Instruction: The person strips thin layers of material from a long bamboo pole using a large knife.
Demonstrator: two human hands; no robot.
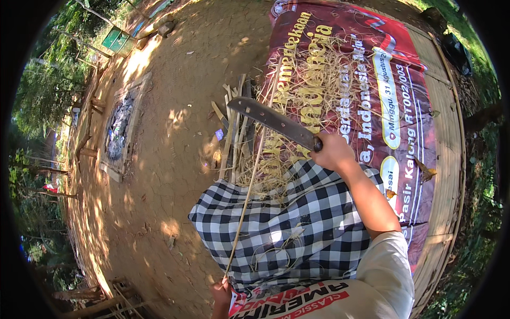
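Observation:
My right hand is wrapped round the handle of a machete. Its dark, broad blade points to the far left, over the shavings. Low in the view, my left hand grips the near end of a long, thin bamboo strip. That strip runs away from me across my lap and crosses the blade's line; whether the two touch I cannot tell. A black-and-white checked cloth covers my lap, with a few loose shavings on it. Beyond my knees, curly pale shavings lie heaped on a dark red printed banner.
Split bamboo pieces lie bundled left of the banner. The banner covers a bamboo platform on the right. A framed ash pit sits in the dirt ground to the left. At the far left stands a green box.

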